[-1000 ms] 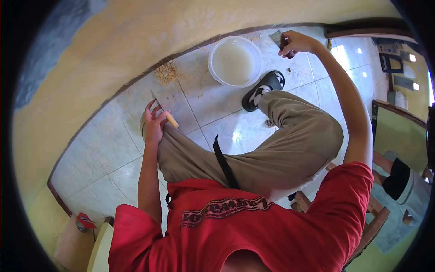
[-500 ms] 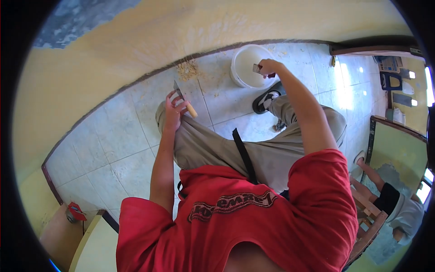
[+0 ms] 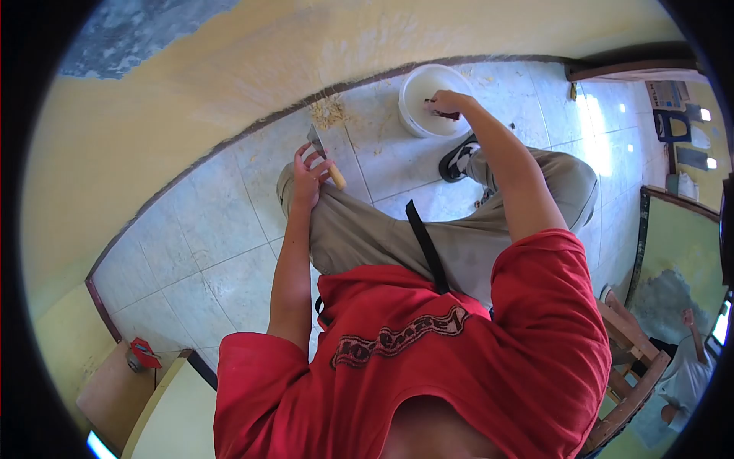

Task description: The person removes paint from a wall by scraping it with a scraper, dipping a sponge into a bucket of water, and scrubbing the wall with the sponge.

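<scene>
My left hand [image 3: 307,180], beside my left knee, is closed around a putty knife with a light wooden handle [image 3: 337,177]. Its grey metal blade [image 3: 316,141] points toward the wall. Over the white plastic bucket [image 3: 413,125], my right hand [image 3: 453,102] grips a scraper with a dark red handle [image 3: 446,115]. The scraper reaches below the bucket's rim; its blade end is hard to see against the pale inside. Whatever lies at the bucket's bottom cannot be made out.
Tan scrapings [image 3: 329,112] lie on the tiled floor against the yellow wall [image 3: 252,84]. A wooden chair [image 3: 631,359] stands behind at right, near another person [image 3: 684,379]. A red tool [image 3: 142,353] rests at lower left. My sandalled foot [image 3: 457,160] is close to the bucket.
My right hand and the scraper have gone lower into the bucket. The view has shifted slightly, while my left hand keeps the putty knife near my knee. The other person's arm has moved.
</scene>
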{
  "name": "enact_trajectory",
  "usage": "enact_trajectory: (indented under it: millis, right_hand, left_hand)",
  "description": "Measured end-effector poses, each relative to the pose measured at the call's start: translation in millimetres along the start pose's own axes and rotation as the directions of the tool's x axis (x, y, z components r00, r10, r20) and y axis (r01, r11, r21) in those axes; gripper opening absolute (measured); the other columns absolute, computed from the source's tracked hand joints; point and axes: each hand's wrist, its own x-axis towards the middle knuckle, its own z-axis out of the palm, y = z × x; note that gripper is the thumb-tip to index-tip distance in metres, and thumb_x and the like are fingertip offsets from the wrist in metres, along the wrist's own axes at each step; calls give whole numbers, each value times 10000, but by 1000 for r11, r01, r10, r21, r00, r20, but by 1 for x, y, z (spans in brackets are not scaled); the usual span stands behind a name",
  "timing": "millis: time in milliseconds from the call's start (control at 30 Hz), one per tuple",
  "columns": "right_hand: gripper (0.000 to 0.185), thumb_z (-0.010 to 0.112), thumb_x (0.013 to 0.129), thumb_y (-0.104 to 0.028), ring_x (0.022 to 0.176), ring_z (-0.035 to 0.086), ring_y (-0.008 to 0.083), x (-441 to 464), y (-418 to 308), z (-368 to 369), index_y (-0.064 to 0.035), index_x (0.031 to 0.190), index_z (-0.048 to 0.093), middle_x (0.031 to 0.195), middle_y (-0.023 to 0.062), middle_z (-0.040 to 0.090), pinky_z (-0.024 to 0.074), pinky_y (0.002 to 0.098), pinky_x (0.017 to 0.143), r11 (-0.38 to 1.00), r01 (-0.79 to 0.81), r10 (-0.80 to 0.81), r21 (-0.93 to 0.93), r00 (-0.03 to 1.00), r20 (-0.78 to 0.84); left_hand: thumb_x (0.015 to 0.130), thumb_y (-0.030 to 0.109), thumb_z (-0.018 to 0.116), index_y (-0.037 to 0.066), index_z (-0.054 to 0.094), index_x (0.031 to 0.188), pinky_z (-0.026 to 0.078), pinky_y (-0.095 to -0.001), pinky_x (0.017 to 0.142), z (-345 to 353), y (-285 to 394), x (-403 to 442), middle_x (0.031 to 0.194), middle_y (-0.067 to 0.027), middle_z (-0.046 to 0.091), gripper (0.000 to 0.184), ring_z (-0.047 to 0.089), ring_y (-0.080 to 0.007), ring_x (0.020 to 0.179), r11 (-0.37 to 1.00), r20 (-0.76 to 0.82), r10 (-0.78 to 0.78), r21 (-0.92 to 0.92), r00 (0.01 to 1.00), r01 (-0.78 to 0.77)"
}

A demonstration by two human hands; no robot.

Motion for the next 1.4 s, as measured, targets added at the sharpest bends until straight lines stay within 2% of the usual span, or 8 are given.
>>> enact_trajectory:
  millis: [33,100,300,333,567,967,1233,1400]
  right_hand:
    - [450,590,899,-485,541,631,215,4,2,2,-45,926,679,678,114,635,487,353,444,1000,-6,6,8,1000,9]
    - [410,601,908,-428,504,623,207,30,19,8,-24,897,669,690,123,657,500,333,424,932,319,-348,-174,921,-177]
    - [312,539,927,-336,454,587,200,12,2,15,-37,903,627,646,114,632,479,334,408,904,31,5,426,996,-84]
    - [376,435,909,-269,448,563,188,-1,0,11,19,772,634,611,107,629,451,352,412,960,63,-32,274,993,-117]
    - [364,449,885,-273,447,552,194,12,15,32,0,717,622,591,90,600,426,362,429,938,-81,105,337,993,-55]
    - [254,676,780,-305,501,588,191,15,21,37,-52,755,688,592,66,601,462,371,482,991,36,-18,126,990,-139]
    - [341,480,852,-283,460,570,222,25,21,38,4,770,645,590,130,599,429,373,423,923,-80,132,377,985,-113]
    - [288,522,834,-231,476,596,244,50,40,47,19,863,663,631,167,627,457,385,445,976,23,17,217,983,-184]
  left_hand:
    - [835,-27,700,127,321,1397,595,-352,776,1,1,0,1219,-110,590,696,663,-250,977,1000,0,-13,4,1000,13]
    - [837,-26,699,125,321,1398,593,-349,777,1,0,0,1221,-111,587,693,662,-249,981,1000,-3,-7,22,1000,7]
    - [827,-51,702,109,309,1396,597,-326,756,2,1,3,1201,-111,586,709,664,-226,964,1000,1,-26,12,1000,26]
    - [827,-51,702,109,309,1396,597,-326,756,2,1,2,1201,-111,586,709,664,-226,964,999,12,-41,20,999,40]
    - [858,-8,686,109,313,1409,586,-331,781,1,3,1,1249,-114,567,676,656,-234,979,998,14,-13,69,1000,12]
    - [836,-43,704,81,287,1410,601,-328,754,1,0,5,1211,-124,588,721,661,-228,964,999,7,-10,39,1000,10]
    - [846,-29,696,85,294,1415,596,-329,771,-1,-1,7,1229,-132,569,706,658,-236,965,998,6,-10,62,1000,9]
    - [818,-52,715,81,283,1408,602,-329,749,0,0,6,1197,-120,594,744,664,-238,969,999,7,-21,33,1000,21]
